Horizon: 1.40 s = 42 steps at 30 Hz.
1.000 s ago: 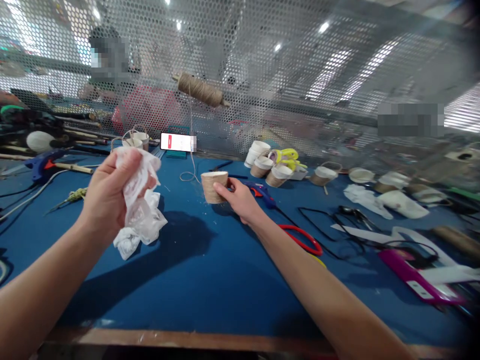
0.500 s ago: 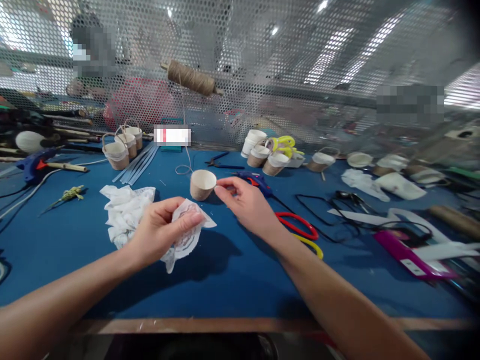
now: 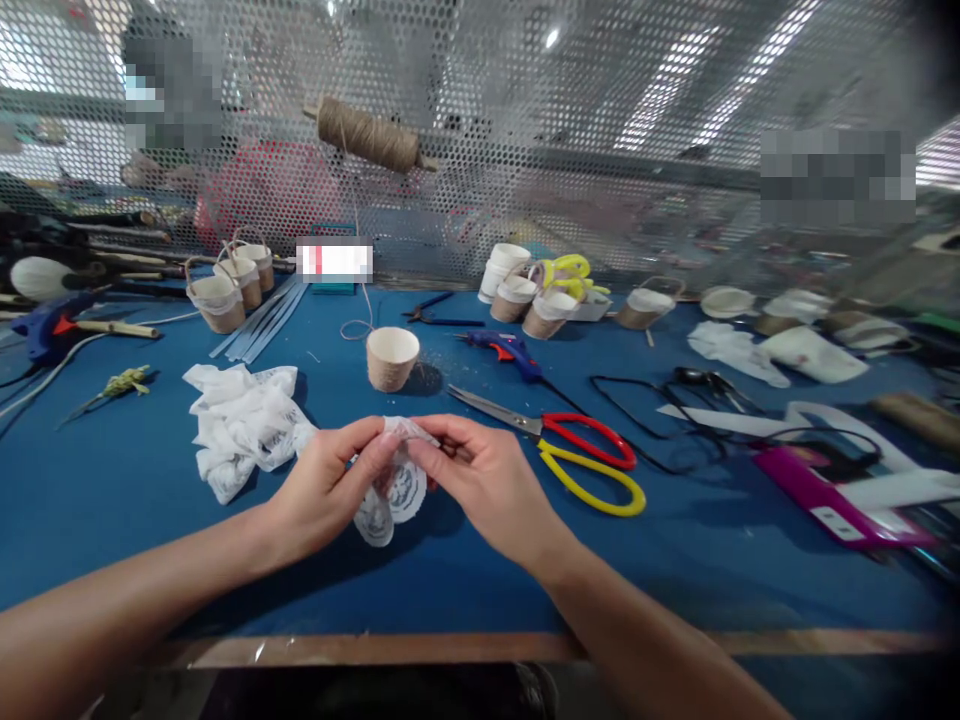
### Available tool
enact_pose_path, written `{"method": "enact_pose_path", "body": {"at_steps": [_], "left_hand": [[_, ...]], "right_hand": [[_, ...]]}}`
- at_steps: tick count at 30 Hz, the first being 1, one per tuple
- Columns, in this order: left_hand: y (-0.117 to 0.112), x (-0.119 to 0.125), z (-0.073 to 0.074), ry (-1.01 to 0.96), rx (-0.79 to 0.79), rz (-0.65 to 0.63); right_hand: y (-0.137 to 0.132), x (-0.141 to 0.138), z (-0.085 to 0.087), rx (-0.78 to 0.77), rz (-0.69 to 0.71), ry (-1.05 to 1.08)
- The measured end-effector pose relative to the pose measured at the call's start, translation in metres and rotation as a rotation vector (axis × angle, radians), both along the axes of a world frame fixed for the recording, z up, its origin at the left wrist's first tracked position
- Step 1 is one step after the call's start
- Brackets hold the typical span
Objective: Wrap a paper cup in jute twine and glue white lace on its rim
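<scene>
My left hand and my right hand meet over the blue table, both pinching the end of a white lace ribbon. The rest of the lace lies crumpled on the table to the left of my left hand. A twine-wrapped paper cup stands upright just beyond my hands, touched by neither. Red and yellow scissors lie right of my right hand.
A blue glue gun lies behind the scissors. Wrapped cups stand at the back left, more cups at the back middle. A twine spool hangs on the mesh screen; a person sits behind it. Cables and tools crowd the right side.
My right hand let go of the cup and came back to the lace. My left hand lowered the lace bundle to the table, keeping one end; both hands now pinch it.
</scene>
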<state>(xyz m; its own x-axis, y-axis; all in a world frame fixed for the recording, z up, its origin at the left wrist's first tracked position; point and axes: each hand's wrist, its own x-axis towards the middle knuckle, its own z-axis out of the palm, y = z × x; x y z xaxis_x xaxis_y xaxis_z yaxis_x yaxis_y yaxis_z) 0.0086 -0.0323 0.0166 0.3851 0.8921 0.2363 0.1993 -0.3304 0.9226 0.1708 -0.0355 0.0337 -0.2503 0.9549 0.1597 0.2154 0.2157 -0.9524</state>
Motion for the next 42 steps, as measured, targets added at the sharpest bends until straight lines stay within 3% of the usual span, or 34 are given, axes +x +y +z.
{"method": "enact_pose_path", "body": {"at_steps": [6,8,16,23,31,36,42], "left_hand": [[0.006,-0.006,-0.003,0.071,0.174,0.155],[0.009,-0.006,-0.005,0.082,0.214,0.151],[0.014,-0.007,-0.007,-0.009,0.207,0.034],[0.011,-0.006,-0.003,-0.015,0.105,0.070],[0.010,-0.008,0.003,0.031,0.069,0.154],[0.008,-0.006,0.006,0.065,0.054,0.079],[0.007,-0.003,0.005,-0.088,-0.098,0.069]], "right_hand": [[-0.002,0.005,-0.001,-0.008,-0.046,-0.065],[-0.003,0.005,-0.002,0.018,-0.039,-0.086],[-0.006,0.004,-0.003,0.093,-0.035,-0.163],[-0.006,0.004,-0.002,0.070,-0.046,-0.175],[0.002,0.013,0.002,0.338,-0.147,-0.227],[0.000,0.008,0.002,0.148,0.017,-0.235],[-0.002,0.006,0.002,0.126,-0.051,-0.282]]}}
